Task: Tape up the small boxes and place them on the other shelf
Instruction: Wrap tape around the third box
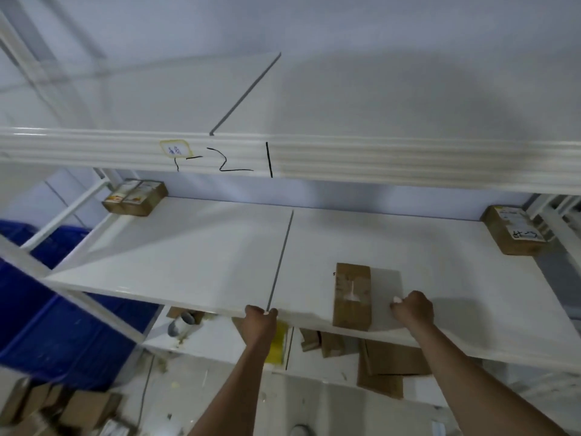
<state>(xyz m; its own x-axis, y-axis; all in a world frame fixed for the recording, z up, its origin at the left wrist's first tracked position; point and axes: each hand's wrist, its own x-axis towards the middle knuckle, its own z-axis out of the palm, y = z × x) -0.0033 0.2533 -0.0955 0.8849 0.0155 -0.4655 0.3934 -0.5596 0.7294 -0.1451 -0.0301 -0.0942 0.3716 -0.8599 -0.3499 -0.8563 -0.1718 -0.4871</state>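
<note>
A small brown cardboard box [352,294] with tape along its top lies on the white middle shelf [188,253], close to the front edge. My right hand [412,309] rests on the shelf just right of that box, apart from it, fingers curled into a fist; a small white spot shows at its knuckles. My left hand [261,317] grips the shelf's front edge at the seam between the two boards. Two more small labelled boxes stand at the back, one at the back left [135,198] and one at the back right [511,229].
The upper shelf beam [377,162] with handwritten marks crosses above. On the lower shelf lie flat cardboard pieces [386,366], a grey roll [180,325] and a yellow item [278,344]. Blue crates [47,309] stand at the left, with loose boxes [78,410] on the floor.
</note>
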